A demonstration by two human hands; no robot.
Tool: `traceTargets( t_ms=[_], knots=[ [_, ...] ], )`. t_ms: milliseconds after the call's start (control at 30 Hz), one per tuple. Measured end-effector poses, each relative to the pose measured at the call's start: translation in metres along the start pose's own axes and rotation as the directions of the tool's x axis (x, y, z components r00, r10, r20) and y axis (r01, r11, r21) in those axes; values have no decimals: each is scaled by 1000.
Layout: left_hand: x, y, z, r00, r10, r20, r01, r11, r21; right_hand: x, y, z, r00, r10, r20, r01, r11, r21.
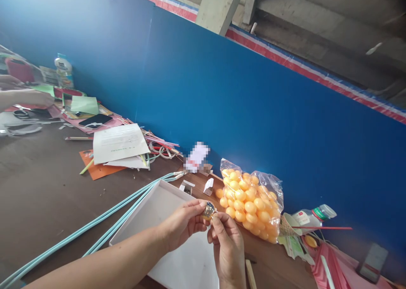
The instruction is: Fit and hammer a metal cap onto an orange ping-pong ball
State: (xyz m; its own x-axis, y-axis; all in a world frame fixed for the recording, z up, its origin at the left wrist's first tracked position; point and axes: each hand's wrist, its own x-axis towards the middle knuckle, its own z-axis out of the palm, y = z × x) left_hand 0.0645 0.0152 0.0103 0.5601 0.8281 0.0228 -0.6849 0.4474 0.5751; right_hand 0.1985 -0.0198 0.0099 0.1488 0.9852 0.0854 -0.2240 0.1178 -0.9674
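Note:
A small shiny, silver-and-gold rounded piece (208,210) is held up over a shallow white box tray (187,265). My left hand (180,225) grips it between thumb and fingers from the left. At its right end, my right hand (227,244) pinches a small pale bit with thumb and forefinger; the fingertips partly hide this spot. Just beyond my hands stands a clear plastic bag of orange-yellow balls (250,202). Two small white paper pieces (208,186) lie behind the tray.
Light-blue tubes (120,215) run along the tray's left side. Papers (119,143), thin sticks and a dark phone (95,120) lie farther left, near another person's arm (25,97). A bottle (312,216), red stick and pink cloth (330,263) are at right. A blue partition (237,111) backs the table.

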Motion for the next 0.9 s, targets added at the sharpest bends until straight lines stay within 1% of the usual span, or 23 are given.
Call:
traceTargets(
  t_ms=[333,633,900],
  knots=[
    [-2,4,5,1000,12,12,-12,1000,22,-2,-7,3,1000,-17,11,17,999,-32],
    [-4,7,12,997,58,42,-60,996,71,-1,-1,-3,999,-11,53,14,999,-47],
    [-5,6,13,997,82,14,-83,989,122,-3,-10,5,1000,5,-6,-6,998,-63]
  ],
)
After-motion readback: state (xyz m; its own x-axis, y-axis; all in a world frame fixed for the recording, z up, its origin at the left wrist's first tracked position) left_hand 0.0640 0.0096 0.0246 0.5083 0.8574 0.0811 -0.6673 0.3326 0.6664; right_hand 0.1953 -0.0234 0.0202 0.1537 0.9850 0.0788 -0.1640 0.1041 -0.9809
